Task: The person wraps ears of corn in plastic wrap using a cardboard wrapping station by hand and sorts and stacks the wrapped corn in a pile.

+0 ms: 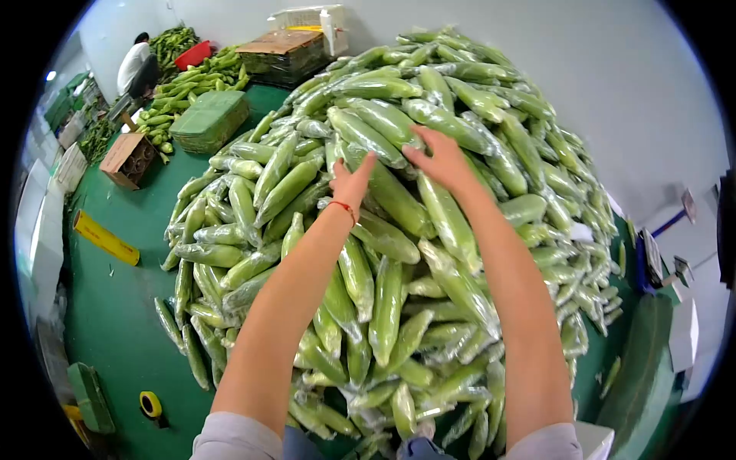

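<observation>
A large heap of ears of corn (395, 192) in green husks, wrapped in clear plastic, lies before me. My left hand (353, 185), with a red string on its wrist, reaches into the upper middle of the heap. Its thumb and fingers are apart and touch the wrapped ears. To its right, my right hand (441, 157) rests on the ears with its fingers spread. One wrapped ear (366, 138) lies just above and between the hands. Some fingertips are hidden among the ears, and neither hand has lifted one clear of the heap.
A yellow tube (106, 238) and a yellow tape roll (151, 405) lie on the green floor (115, 322) at left. Behind stand a green wrapped bundle (211, 121), cardboard boxes (129, 159), and a red basin (193, 55). A person (136, 67) sits at the far left.
</observation>
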The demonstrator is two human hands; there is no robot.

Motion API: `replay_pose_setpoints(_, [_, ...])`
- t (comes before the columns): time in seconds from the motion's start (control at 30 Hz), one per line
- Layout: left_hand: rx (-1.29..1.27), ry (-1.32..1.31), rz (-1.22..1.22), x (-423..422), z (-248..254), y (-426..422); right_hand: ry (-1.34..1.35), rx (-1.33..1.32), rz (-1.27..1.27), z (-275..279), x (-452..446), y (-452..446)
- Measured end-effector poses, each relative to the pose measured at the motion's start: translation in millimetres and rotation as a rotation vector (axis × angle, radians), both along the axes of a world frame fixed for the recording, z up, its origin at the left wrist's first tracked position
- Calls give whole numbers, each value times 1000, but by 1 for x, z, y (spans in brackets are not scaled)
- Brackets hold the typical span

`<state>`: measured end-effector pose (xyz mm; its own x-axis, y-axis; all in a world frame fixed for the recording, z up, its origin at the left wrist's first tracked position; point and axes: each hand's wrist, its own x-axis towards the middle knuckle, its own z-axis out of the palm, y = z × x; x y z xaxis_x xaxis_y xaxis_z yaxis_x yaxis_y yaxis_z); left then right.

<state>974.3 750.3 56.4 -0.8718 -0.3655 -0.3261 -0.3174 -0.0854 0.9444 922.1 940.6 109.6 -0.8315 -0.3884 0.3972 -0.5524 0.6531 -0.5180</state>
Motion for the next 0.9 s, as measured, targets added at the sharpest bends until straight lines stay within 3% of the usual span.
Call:
replay_pose_setpoints(0.07, [-9,-2,-5,-19,-15,-3,94,56,-15,-13,-45,-19])
replay_pose_setpoints(0.13, [-2,53,3,-17,-17,3,-198,168,-75,6,-58,-36])
replay_pose_setpoints(0.23, [114,144,4,-20,-22,0,-357,314,-16,16,-92,-51])
replay_pose_setpoints(0.37, [304,300,-59,-19,-31,6,-569,268,139,14,-115,-51])
replay_pose_setpoints(0.47, [336,340,-6,-5,-30,14,-532,250,212,11,-110,-38])
replay_pose_setpoints(0.6, [308,385,-30,26,-38,23,-958,-137,359,9,-69,-3])
replay_pose_setpoints(0.8, [460,491,-168,116,-37,86,-921,-557,250,-6,53,68])
replay_pose_setpoints(0.9, [536,482,-235,159,-40,120,-843,-529,142,-16,103,99])
